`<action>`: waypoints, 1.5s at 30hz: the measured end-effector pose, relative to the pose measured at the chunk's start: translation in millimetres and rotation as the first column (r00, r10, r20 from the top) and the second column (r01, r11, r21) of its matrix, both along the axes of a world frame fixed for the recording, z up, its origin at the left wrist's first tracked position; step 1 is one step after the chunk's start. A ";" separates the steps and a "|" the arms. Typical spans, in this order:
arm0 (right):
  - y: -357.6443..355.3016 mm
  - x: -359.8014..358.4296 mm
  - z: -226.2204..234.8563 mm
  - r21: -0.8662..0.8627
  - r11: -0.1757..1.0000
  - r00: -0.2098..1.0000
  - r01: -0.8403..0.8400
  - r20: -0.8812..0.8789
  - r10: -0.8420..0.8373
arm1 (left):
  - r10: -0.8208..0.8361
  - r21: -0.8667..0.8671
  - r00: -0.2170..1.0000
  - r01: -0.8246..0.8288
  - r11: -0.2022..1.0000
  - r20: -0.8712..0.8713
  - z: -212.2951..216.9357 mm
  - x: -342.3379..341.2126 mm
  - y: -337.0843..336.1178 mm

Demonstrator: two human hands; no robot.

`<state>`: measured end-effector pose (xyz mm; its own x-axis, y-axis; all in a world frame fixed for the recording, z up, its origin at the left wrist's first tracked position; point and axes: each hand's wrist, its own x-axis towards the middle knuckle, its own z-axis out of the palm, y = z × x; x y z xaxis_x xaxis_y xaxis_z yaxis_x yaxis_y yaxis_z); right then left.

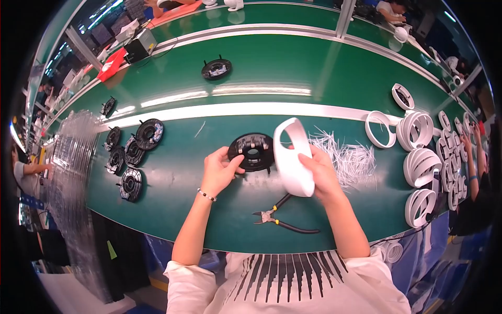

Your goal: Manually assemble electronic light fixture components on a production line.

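Note:
Between the fingers and thumb of my left hand (pixel 218 170) is a round black plastic disc (pixel 253 152) with a hole in its centre and small parts on its face. My right hand (pixel 320 172) grips a white plastic ring-shaped housing (pixel 294 167), tilted on edge just right of the disc. The two pieces are close together; whether they touch I cannot tell. Below them on the green bench lie side cutters (pixel 272 215) with black handles, jaws pointing left. A heap of thin white strips (pixel 351 163) spreads beside my right hand.
Several black discs (pixel 132 184) lie at the left near clear plastic sheeting (pixel 76 172). Stacks of white rings (pixel 420 167) stand at the right. Beyond a pale rail (pixel 261 110), another black disc (pixel 216 68) rests on a green belt. Co-workers' hands (pixel 466 141) show at the far right.

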<state>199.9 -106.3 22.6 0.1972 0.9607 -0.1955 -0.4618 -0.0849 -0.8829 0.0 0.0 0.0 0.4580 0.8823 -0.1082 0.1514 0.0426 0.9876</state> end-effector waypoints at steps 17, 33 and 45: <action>-25.1 -1.3 -62.6 0.401 0.905 0.595 0.139 0.697 -0.401 | -0.820 0.517 0.524 0.780 0.353 -0.230 158.3 178.9 -124.0; -19.8 2.5 -45.4 0.275 0.953 0.920 0.129 0.325 -0.218 | -0.663 0.586 0.589 0.764 0.271 -0.461 41.0 256.6 -125.0; -32.7 -33.6 -6.2 0.300 0.954 0.625 0.009 0.743 -0.239 | 0.458 0.753 0.725 0.126 0.646 -0.514 -26.9 148.4 320.5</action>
